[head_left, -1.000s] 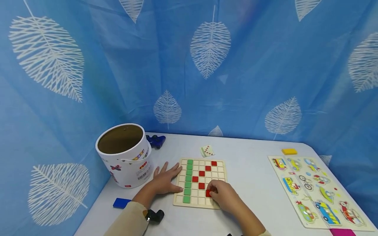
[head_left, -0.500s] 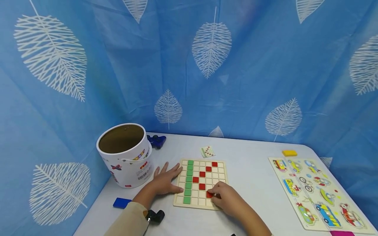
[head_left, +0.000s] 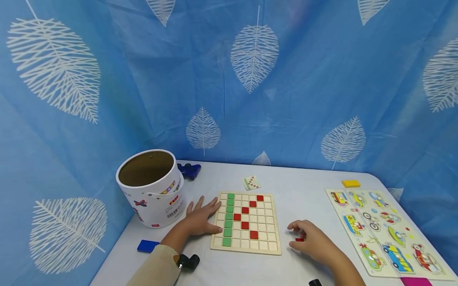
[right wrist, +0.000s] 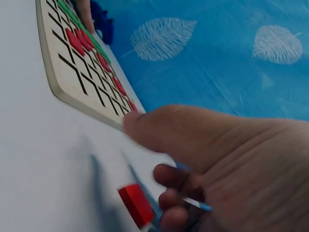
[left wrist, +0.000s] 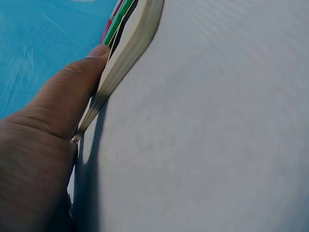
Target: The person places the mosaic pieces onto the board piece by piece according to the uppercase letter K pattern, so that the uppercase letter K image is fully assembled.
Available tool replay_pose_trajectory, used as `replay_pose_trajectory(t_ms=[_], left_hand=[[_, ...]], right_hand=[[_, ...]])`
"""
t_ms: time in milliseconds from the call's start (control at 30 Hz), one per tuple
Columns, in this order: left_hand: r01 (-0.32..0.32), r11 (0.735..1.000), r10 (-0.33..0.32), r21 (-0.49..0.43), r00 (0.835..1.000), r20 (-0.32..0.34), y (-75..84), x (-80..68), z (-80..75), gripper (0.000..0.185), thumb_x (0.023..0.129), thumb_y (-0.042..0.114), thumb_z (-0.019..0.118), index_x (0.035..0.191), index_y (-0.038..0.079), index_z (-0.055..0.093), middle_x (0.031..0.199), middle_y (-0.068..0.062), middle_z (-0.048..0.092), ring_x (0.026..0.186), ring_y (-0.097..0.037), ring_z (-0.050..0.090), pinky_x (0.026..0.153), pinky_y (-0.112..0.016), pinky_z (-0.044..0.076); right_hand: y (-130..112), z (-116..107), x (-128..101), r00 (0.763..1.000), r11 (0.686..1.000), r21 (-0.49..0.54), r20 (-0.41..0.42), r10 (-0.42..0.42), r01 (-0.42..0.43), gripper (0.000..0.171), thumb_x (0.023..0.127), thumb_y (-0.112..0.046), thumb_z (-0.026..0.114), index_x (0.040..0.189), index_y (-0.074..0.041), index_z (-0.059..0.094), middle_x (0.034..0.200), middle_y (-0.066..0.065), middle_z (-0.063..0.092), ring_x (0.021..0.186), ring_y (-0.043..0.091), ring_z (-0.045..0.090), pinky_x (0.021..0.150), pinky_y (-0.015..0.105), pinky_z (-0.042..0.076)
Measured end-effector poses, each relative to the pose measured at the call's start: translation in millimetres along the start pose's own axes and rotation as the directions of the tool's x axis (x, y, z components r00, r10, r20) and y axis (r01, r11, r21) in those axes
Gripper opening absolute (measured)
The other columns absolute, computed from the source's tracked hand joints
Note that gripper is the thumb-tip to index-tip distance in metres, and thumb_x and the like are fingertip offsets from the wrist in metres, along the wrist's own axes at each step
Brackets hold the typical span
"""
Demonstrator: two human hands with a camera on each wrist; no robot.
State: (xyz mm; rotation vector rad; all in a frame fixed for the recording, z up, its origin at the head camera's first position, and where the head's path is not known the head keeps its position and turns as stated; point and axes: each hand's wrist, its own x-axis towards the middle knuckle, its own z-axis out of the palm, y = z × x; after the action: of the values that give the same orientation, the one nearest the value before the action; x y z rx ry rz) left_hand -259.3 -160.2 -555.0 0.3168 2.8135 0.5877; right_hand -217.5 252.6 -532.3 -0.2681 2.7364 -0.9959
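Left hand [head_left: 198, 219] steadying grid board [head_left: 246, 222], right hand [head_left: 312, 242] over small red tile [head_left: 299, 239] (flat, square)

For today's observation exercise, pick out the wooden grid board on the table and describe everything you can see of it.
The wooden grid board is a pale, square, thin slab lying flat on the white table, cut into small square cells. A column of green tiles fills its left side; red tiles run in a zigzag through the middle; the other cells are bare. The left hand rests against its left edge, thumb on the rim. The right hand lies apart, to its right.
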Motion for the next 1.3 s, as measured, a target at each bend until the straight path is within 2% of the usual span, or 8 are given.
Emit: replay_pose_trajectory(t_ms=[200,333,500,600,700,867,1033,1300], left_hand=[[-0.007,1.0,0.007,0.002,1.0,-0.005,0.2,-0.1,0.9,0.108,0.076,0.08,0.074,0.165,0.037,0.031,0.176,0.01,0.017,0.163,-0.039,-0.005,0.125,-0.07,-0.009],[-0.006,1.0,0.006,0.002,1.0,-0.009,-0.3,-0.4,1.2,0.108,0.075,0.08,0.074,0.165,0.036,0.032,0.176,0.01,0.018,0.163,-0.039,-0.005,0.125,-0.07,-0.008],[-0.012,1.0,0.012,0.003,1.0,-0.007,-1.3,0.2,1.5,0.108,0.075,0.081,0.074,0.165,0.037,0.032,0.176,0.011,0.017,0.163,-0.038,-0.005,0.125,-0.07,-0.008],[-0.007,1.0,0.007,0.002,1.0,-0.002,-1.6,0.5,1.3,0.108,0.075,0.081,0.074,0.165,0.037,0.032,0.176,0.011,0.017,0.163,-0.038,-0.005,0.125,-0.069,-0.009],[-0.002,1.0,0.002,0.001,1.0,0.0,-1.7,0.5,1.0,0.108,0.075,0.08,0.075,0.165,0.037,0.031,0.176,0.011,0.017,0.163,-0.038,-0.006,0.125,-0.069,-0.009],[-0.002,1.0,0.002,0.004,1.0,-0.004,-1.0,-0.4,-0.1,0.108,0.076,0.079,0.075,0.165,0.037,0.032,0.176,0.01,0.018,0.163,-0.039,-0.005,0.125,-0.07,-0.008],[-0.005,1.0,0.005,0.005,1.0,0.0,0.6,-0.5,-1.9,0.108,0.076,0.079,0.075,0.165,0.036,0.032,0.176,0.01,0.018,0.163,-0.039,-0.004,0.125,-0.07,-0.008],[-0.006,1.0,0.006,0.009,1.0,-0.012,0.9,-1.3,-0.5,0.109,0.076,0.079,0.076,0.165,0.036,0.032,0.176,0.008,0.019,0.163,-0.04,-0.004,0.124,-0.071,-0.009]], right_hand=[[12.6,-5.2,-6.3,0.999,0.998,-0.055,0.007,0.045,-0.044,0.04,0.077,-0.011,0.088,0.112,-0.022,0.073,0.114,-0.005,0.061,0.097,0.016,0.052,0.084,0.033,0.049],[14.3,-5.3,-7.0,0.999,0.998,-0.044,-0.004,0.035,-0.035,0.034,0.077,-0.005,0.083,0.104,-0.022,0.072,0.105,-0.004,0.059,0.093,0.017,0.052,0.077,0.031,0.046],[8.0,2.2,-5.1,0.999,1.0,-0.011,-0.044,0.025,-0.025,0.025,0.081,-0.008,0.082,0.101,-0.019,0.072,0.097,-0.001,0.056,0.085,0.016,0.05,0.068,0.028,0.042],[-8.2,12.9,-3.0,0.999,0.998,0.054,-0.045,-0.029,0.032,0.023,0.084,-0.01,0.083,0.102,-0.018,0.071,0.097,0.0,0.058,0.086,0.016,0.052,0.068,0.026,0.043],[-30.7,27.7,-1.7,0.992,0.988,0.088,0.0,-0.129,0.128,0.023,0.086,-0.013,0.083,0.105,-0.019,0.072,0.1,-0.003,0.061,0.088,0.016,0.054,0.071,0.025,0.046],[-56.7,51.8,-0.5,0.962,0.965,0.017,0.073,-0.263,0.262,0.021,0.088,-0.015,0.081,0.105,-0.023,0.071,0.096,-0.009,0.059,0.085,0.01,0.052,0.07,0.025,0.045],[-59.3,61.6,0.0,0.962,0.96,-0.066,0.035,-0.27,0.272,0.021,0.085,-0.011,0.082,0.096,-0.025,0.07,0.093,-0.011,0.056,0.082,0.006,0.049,0.07,0.025,0.044],[-50.5,59.2,-0.9,0.957,0.958,-0.029,0.063,-0.283,0.285,0.019,0.087,-0.016,0.08,0.097,-0.03,0.073,0.085,-0.011,0.055,0.077,0.005,0.05,0.067,0.025,0.043]])
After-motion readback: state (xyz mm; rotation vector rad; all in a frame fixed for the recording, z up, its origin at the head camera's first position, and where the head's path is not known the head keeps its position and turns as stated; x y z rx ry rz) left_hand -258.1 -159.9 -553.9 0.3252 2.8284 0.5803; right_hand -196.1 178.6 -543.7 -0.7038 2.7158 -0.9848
